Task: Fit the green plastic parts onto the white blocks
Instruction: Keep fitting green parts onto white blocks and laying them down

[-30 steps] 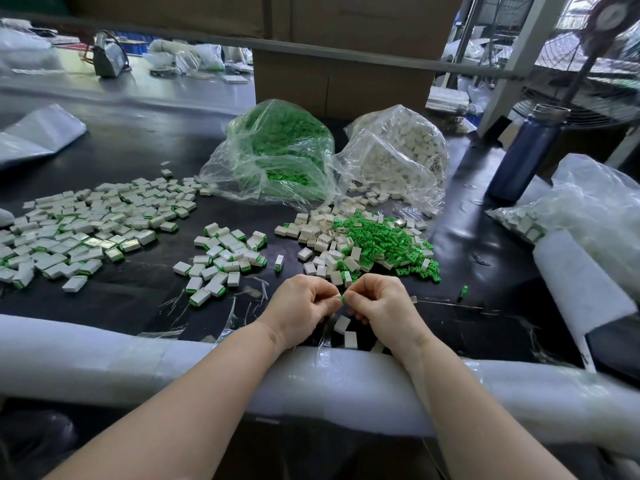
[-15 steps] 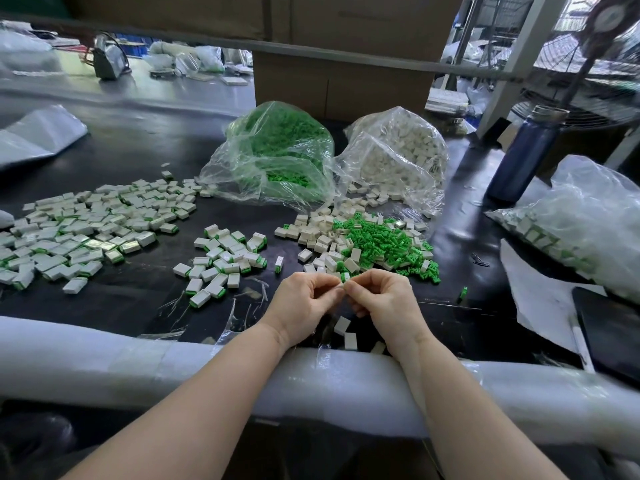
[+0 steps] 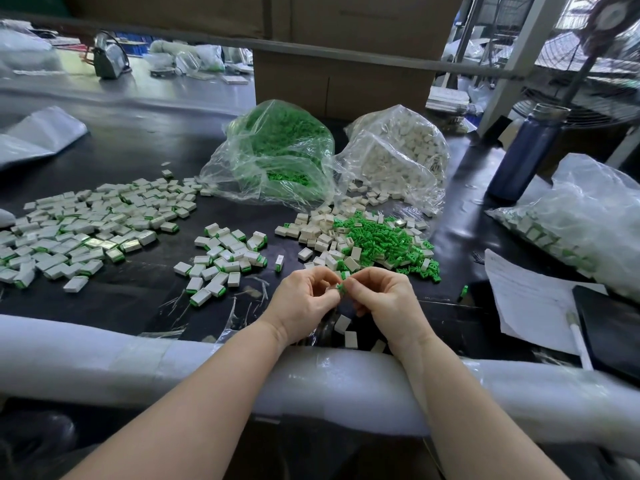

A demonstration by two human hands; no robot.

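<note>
A small green part (image 3: 341,289) is pinched between the curled fingertips of the left hand (image 3: 304,303) and right hand (image 3: 384,299), just above the bench (image 3: 138,296) near its front edge. Whether a white block is held too, I cannot tell. Three plain blocks (image 3: 343,323) lie under the hands. Behind them is a mixed heap (image 3: 374,240) of angular green and white pieces. Two crinkled clear bags (image 3: 277,157) stand further back. Finished blocks (image 3: 86,226) with green ends are spread toward the left edge.
</note>
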